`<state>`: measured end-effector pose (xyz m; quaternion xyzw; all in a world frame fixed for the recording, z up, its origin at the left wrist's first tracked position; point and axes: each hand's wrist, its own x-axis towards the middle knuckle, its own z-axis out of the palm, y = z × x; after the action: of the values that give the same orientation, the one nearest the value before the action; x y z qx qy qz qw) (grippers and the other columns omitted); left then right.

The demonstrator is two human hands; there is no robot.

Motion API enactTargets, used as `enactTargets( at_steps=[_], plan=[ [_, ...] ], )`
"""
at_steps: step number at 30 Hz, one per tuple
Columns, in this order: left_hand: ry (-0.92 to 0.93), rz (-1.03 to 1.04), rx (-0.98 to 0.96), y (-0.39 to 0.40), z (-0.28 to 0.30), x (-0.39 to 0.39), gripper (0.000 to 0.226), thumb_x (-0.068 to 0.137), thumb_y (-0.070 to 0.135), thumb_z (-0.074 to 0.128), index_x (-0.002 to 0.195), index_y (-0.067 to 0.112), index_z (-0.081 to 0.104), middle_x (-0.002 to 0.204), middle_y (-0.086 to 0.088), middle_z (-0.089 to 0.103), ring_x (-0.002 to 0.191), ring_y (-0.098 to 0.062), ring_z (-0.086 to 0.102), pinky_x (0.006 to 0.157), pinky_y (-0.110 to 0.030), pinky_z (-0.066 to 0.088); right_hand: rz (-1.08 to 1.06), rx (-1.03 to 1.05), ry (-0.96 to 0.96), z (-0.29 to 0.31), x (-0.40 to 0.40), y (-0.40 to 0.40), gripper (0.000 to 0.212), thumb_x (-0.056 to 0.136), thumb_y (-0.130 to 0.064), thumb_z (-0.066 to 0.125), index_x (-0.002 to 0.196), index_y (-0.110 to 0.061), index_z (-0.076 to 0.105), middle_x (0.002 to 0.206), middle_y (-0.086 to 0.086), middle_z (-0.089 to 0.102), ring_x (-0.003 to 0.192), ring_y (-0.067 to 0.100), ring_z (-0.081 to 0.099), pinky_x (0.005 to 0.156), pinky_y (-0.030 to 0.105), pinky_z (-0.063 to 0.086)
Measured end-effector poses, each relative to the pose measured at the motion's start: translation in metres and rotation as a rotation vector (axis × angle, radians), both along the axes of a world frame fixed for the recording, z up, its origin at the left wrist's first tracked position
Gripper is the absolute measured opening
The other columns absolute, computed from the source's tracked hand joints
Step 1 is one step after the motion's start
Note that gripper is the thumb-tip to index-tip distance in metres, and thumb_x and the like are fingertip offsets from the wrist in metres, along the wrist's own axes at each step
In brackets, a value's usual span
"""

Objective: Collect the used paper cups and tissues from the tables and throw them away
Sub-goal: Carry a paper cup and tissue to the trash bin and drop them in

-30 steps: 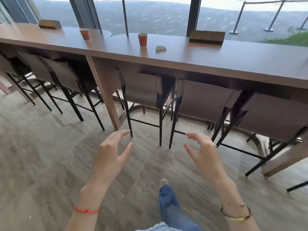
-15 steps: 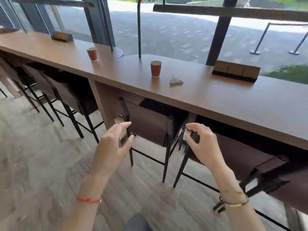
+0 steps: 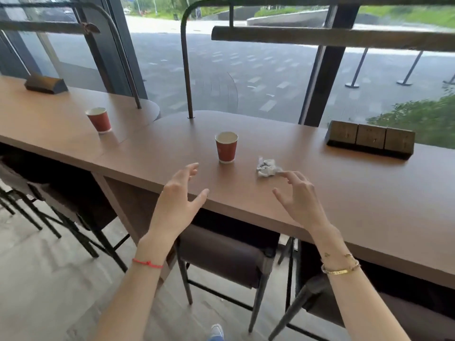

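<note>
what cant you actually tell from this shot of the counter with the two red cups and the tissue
- Head view: whether the near cup or the far cup holds liquid; the rims hide the bottoms.
- Whether the right hand touches the crumpled tissue; its fingertip overlaps the tissue's edge.
- The counter runs off the right edge, so any litter there is unseen.
- No bin in view.

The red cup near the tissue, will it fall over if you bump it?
Probably, yes. The red cup stands upright on a base narrower than its rim, so a nudge near the top could tip it. It looks like thin paper, likely light and easy to squash. On its side, it would probably roll in a curve.
</note>
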<state>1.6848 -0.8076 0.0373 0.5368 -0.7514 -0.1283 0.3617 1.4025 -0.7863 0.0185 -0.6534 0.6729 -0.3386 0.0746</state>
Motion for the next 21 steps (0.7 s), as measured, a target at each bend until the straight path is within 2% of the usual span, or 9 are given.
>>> enactTargets(
  at_steps=[4,6,9,12,14,17,19,21],
  plan=[
    [-0.007,-0.04,0.051,-0.083,-0.007,-0.01,0.081,0.081,0.036,0.075,0.148,0.022,0.032,0.139,0.004,0.051,0.122,-0.011,0.051,0.099,-0.022,0.037,-0.042,0.078,-0.032,-0.002,-0.001,-0.065,0.051,0.084,-0.023,0.071,0.132,-0.017,0.053,0.13,0.005,0.053,0.119,0.029,0.049,0.1,0.035,0.041],
    [-0.007,-0.055,0.078,-0.116,-0.013,-0.018,0.088,0.08,0.038,0.076,0.151,0.022,0.026,0.143,0.002,0.047,0.124,-0.015,0.05,0.101,-0.029,0.041,-0.06,0.137,-0.037,-0.006,-0.002,-0.089,0.058,0.084,-0.025,0.071,0.137,-0.019,0.049,0.136,0.004,0.049,0.122,0.029,0.045,0.104,0.038,0.039],
    [-0.004,-0.092,0.138,-0.156,-0.02,-0.03,0.098,0.077,0.039,0.078,0.153,0.022,0.02,0.147,0.0,0.042,0.128,-0.019,0.047,0.104,-0.04,0.042,-0.075,0.227,0.015,-0.014,-0.003,-0.116,0.064,0.085,-0.021,0.068,0.143,-0.023,0.042,0.146,0.003,0.04,0.127,0.03,0.037,0.108,0.035,0.032],
    [0.02,-0.137,0.176,-0.182,-0.028,-0.042,0.105,0.074,0.041,0.08,0.154,0.021,0.015,0.147,0.0,0.041,0.129,-0.018,0.045,0.105,-0.039,0.041,-0.08,0.294,0.05,-0.022,-0.002,-0.134,0.063,0.086,-0.018,0.064,0.144,-0.027,0.041,0.148,0.003,0.037,0.126,0.029,0.036,0.108,0.033,0.03],
    [0.041,-0.148,0.201,-0.193,-0.032,-0.048,0.11,0.072,0.046,0.081,0.155,0.022,0.012,0.147,0.001,0.041,0.13,-0.017,0.045,0.103,-0.04,0.042,-0.076,0.312,0.069,-0.026,-0.001,-0.142,0.054,0.086,-0.018,0.062,0.138,-0.027,0.049,0.142,0.002,0.044,0.12,0.028,0.04,0.105,0.033,0.034],
    [0.07,-0.128,0.234,-0.204,-0.04,-0.058,0.114,0.069,0.047,0.082,0.154,0.023,0.01,0.142,0.003,0.045,0.126,-0.018,0.048,0.098,-0.039,0.045,-0.063,0.287,0.104,-0.032,-0.001,-0.148,0.033,0.082,-0.012,0.065,0.114,-0.021,0.066,0.12,0.001,0.057,0.105,0.025,0.046,0.095,0.029,0.039],
    [0.091,-0.106,0.256,-0.209,-0.044,-0.063,0.115,0.069,0.046,0.082,0.154,0.024,0.009,0.138,0.002,0.048,0.122,-0.019,0.05,0.097,-0.036,0.044,-0.058,0.249,0.07,-0.035,-0.001,-0.148,0.026,0.08,-0.005,0.065,0.103,-0.016,0.069,0.109,0.001,0.059,0.102,0.024,0.049,0.09,0.025,0.04],
    [0.116,-0.088,0.268,-0.213,-0.047,-0.069,0.113,0.069,0.043,0.083,0.154,0.024,0.011,0.134,0.0,0.051,0.121,-0.02,0.052,0.096,-0.033,0.042,-0.042,0.222,0.031,-0.035,-0.002,-0.148,0.02,0.079,0.0,0.062,0.093,-0.013,0.068,0.102,0.001,0.061,0.103,0.023,0.053,0.087,0.026,0.042]
  ],
)
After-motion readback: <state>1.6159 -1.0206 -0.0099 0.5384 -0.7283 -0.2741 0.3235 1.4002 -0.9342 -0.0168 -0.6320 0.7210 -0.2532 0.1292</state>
